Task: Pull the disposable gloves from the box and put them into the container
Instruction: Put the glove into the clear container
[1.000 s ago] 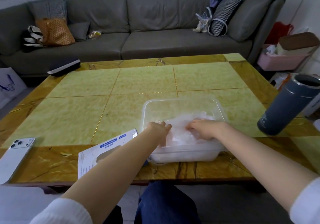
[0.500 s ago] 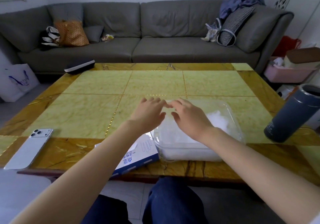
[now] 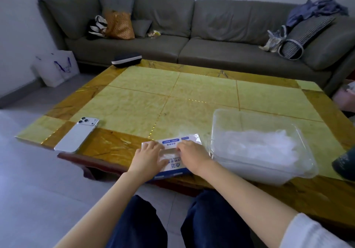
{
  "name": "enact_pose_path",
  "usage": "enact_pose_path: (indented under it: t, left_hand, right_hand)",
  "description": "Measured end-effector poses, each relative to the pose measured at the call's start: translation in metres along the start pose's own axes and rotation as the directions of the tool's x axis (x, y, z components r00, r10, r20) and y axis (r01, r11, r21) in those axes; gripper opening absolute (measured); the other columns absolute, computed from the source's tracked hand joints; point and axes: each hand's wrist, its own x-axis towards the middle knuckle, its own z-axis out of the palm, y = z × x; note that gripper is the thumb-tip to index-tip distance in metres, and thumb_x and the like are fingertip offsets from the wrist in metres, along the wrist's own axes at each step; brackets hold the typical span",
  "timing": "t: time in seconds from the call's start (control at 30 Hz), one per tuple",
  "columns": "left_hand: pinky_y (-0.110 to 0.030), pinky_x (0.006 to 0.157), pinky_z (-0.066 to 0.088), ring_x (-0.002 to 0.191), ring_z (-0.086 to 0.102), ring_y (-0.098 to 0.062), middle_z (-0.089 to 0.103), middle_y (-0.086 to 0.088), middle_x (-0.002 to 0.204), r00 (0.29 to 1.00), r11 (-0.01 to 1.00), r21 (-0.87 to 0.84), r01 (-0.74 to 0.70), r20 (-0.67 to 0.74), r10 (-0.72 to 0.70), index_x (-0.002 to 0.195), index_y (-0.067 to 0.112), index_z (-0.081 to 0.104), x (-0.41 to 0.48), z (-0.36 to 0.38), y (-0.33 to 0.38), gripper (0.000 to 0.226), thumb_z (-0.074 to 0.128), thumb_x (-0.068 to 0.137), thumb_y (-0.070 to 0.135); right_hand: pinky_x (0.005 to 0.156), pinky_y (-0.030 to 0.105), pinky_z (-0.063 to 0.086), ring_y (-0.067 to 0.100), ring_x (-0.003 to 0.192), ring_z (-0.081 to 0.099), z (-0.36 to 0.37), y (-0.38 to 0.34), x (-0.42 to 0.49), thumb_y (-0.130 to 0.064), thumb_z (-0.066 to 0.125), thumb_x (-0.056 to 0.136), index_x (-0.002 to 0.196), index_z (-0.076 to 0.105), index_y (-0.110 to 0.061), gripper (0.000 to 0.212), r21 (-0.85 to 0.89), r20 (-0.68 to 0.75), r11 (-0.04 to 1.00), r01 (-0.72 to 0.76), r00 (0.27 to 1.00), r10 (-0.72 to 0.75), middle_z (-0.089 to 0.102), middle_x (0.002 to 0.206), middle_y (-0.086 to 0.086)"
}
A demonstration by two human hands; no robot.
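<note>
The white and blue glove box (image 3: 173, 142) lies flat at the table's near edge, its slot (image 3: 169, 154) facing up. My left hand (image 3: 148, 158) rests flat on the box's left half. My right hand (image 3: 192, 155) lies on its right half, fingertips at the slot's far edge, and no glove shows between the fingers. Just to the right of the box stands the clear plastic container (image 3: 218, 125), holding a loose pile of thin translucent gloves (image 3: 255, 148).
A white phone (image 3: 76, 134) lies at the table's left near corner. A dark flask (image 3: 344, 165) stands at the right edge of view, and a dark case (image 3: 126, 59) at the far left corner. Behind the yellow stone table (image 3: 192, 98) is a grey sofa (image 3: 211, 36).
Both hands left the container, rose over it, then came down to the left onto the glove box. The view swung to the left.
</note>
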Motion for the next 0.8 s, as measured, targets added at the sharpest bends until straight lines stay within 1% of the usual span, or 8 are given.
enact_pose_path:
  t: [0.1, 0.2, 0.3, 0.4, 0.47, 0.53, 0.63, 0.8]
  left_hand:
    - [-0.033, 0.105, 0.027, 0.134, 0.029, -0.019, 0.032, 0.004, 0.146, 1.000, 1.000, -0.021, -0.001, -0.021, 0.000, 0.139, 0.025, 0.037, -0.003, 0.004, -0.001, 0.054, 0.049, 0.092, 0.047]
    - [-0.035, 0.107, 0.025, 0.135, 0.028, -0.019, 0.031, 0.002, 0.147, 1.000, 0.999, -0.043, 0.007, -0.025, -0.008, 0.139, 0.023, 0.037, -0.002, 0.008, -0.002, 0.055, 0.050, 0.091, 0.047]
    - [-0.034, 0.107, 0.025, 0.135, 0.029, -0.020, 0.031, 0.002, 0.146, 0.999, 0.998, -0.062, 0.013, -0.037, -0.015, 0.139, 0.024, 0.037, -0.001, 0.012, -0.002, 0.055, 0.052, 0.091, 0.046]
    - [-0.033, 0.107, 0.025, 0.134, 0.030, -0.020, 0.033, 0.002, 0.145, 0.998, 0.997, -0.073, 0.021, -0.057, -0.025, 0.139, 0.024, 0.037, 0.000, 0.016, -0.003, 0.055, 0.051, 0.091, 0.047]
    - [-0.033, 0.107, 0.025, 0.134, 0.030, -0.020, 0.033, 0.002, 0.145, 0.998, 0.997, -0.075, 0.023, -0.061, -0.028, 0.140, 0.024, 0.036, 0.001, 0.017, -0.004, 0.055, 0.052, 0.091, 0.046]
    - [-0.033, 0.107, 0.024, 0.134, 0.030, -0.020, 0.033, 0.002, 0.145, 0.998, 0.995, -0.092, 0.024, -0.060, -0.029, 0.139, 0.023, 0.037, 0.002, 0.018, -0.005, 0.056, 0.054, 0.091, 0.044]
    - [-0.033, 0.108, 0.024, 0.133, 0.030, -0.019, 0.034, 0.003, 0.144, 0.997, 0.993, -0.119, 0.016, -0.076, -0.025, 0.139, 0.023, 0.037, 0.002, 0.019, -0.005, 0.055, 0.054, 0.090, 0.044]
    - [-0.032, 0.107, 0.023, 0.132, 0.031, -0.019, 0.035, 0.004, 0.143, 0.997, 0.991, -0.137, 0.009, -0.076, -0.019, 0.138, 0.023, 0.038, 0.001, 0.017, -0.006, 0.054, 0.053, 0.091, 0.044]
  right_hand:
    - [0.075, 0.032, 0.043, 0.024, 0.096, 0.059, 0.005, -0.003, 0.013, -0.020, 0.049, 0.096, 0.101, 0.065, -0.010, 0.019, -0.071, 0.029, 0.997, -0.024, 0.999, 0.027, 0.063, 0.104, 0.006]
    - [0.068, 0.029, 0.039, 0.025, 0.090, 0.061, 0.005, -0.005, 0.023, -0.026, 0.052, 0.095, 0.097, 0.066, -0.010, 0.021, -0.156, 0.110, 0.987, -0.030, 0.993, 0.048, 0.064, 0.095, 0.006]
    - [0.064, 0.028, 0.037, 0.023, 0.080, 0.057, 0.005, -0.009, 0.031, -0.017, 0.052, 0.094, 0.096, 0.067, -0.014, 0.016, -0.236, 0.130, 0.971, -0.027, 0.990, 0.059, 0.063, 0.092, 0.003]
    - [0.065, 0.029, 0.035, 0.023, 0.074, 0.048, 0.004, -0.016, 0.030, -0.007, 0.047, 0.092, 0.096, 0.065, -0.011, 0.019, -0.236, 0.115, 0.971, -0.023, 0.992, 0.051, 0.053, 0.083, 0.003]
    - [0.067, 0.030, 0.038, 0.024, 0.078, 0.052, 0.005, -0.016, 0.025, -0.007, 0.044, 0.093, 0.097, 0.064, -0.009, 0.020, -0.175, 0.093, 0.984, -0.036, 0.994, 0.053, 0.055, 0.088, 0.005]
    - [0.072, 0.033, 0.043, 0.026, 0.086, 0.058, 0.007, -0.011, 0.019, -0.011, 0.042, 0.096, 0.098, 0.063, -0.009, 0.021, -0.033, 0.041, 0.996, -0.088, 0.995, 0.089, 0.059, 0.099, 0.006]
    - [0.074, 0.030, 0.043, 0.020, 0.086, 0.055, 0.001, -0.006, 0.013, -0.015, 0.043, 0.099, 0.099, 0.056, -0.009, 0.015, 0.144, -0.055, 0.981, -0.132, 0.988, 0.142, 0.055, 0.106, 0.004]
    - [0.072, 0.029, 0.043, 0.021, 0.084, 0.054, -0.031, -0.005, 0.017, 0.000, 0.042, 0.096, 0.098, 0.050, -0.006, 0.010, 0.234, -0.260, 0.964, -0.124, 0.948, 0.185, 0.051, 0.108, 0.009]
